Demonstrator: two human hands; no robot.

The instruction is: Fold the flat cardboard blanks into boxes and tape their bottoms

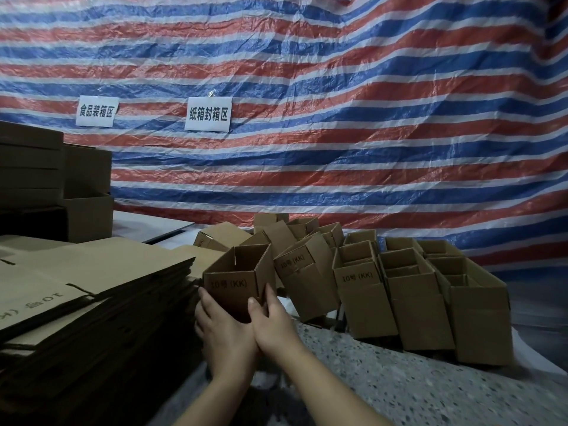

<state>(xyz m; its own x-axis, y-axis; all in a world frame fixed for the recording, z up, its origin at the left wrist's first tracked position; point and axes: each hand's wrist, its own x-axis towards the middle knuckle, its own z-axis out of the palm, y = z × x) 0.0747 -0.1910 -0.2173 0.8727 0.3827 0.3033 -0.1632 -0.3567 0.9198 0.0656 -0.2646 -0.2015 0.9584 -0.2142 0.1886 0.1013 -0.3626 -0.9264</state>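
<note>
Box-forming station, seen from the worker's head. Both hands hold one opened box (238,276) upright at the near edge of the speckled desk (384,379): the left hand (216,324) wraps its lower left corner, and the right hand (270,318) curls round the lower right edge, thumb on the printed front face. Gripping two opposite corners low down probably keeps the sleeve squared, mouth upward, while it is carried; whether its bottom is already taped cannot be seen. The stack of flat blanks (92,290) lies just left of the hands, within easy reach for the next piece. Finished boxes (421,290) stand in rows to the right, mouths up, with a looser, tilted heap (295,241) behind the held box; this placement suggests that work passes from left to right. Larger cartons (55,186) are piled at far left. Two paper signs (207,113) hang on the striped tarp (368,118) behind. No tape dispenser is in view.
</note>
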